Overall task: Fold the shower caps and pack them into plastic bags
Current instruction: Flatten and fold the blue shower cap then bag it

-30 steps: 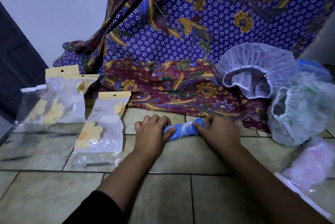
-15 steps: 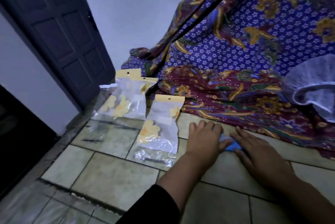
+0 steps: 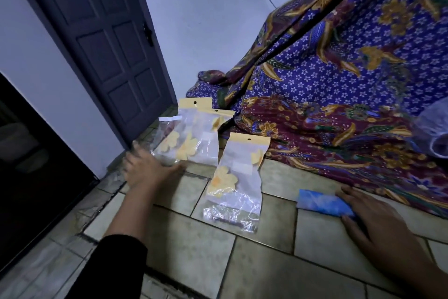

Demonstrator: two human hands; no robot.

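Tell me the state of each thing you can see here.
right hand: flat on the blue shower cap.
blue shower cap: folded, on the floor.
left hand: open, blurred, beside the bag stack.
bag stack: lying flat.
single bag: flat, untouched.
door: closed.

Head camera looks down-left, seemingly close above the tiled floor [image 3: 194, 250]

A room in a home: tiled floor [image 3: 254, 262], panelled door [image 3: 106, 44], plain wall [image 3: 206, 20] and draped batik cloth [image 3: 351, 80].
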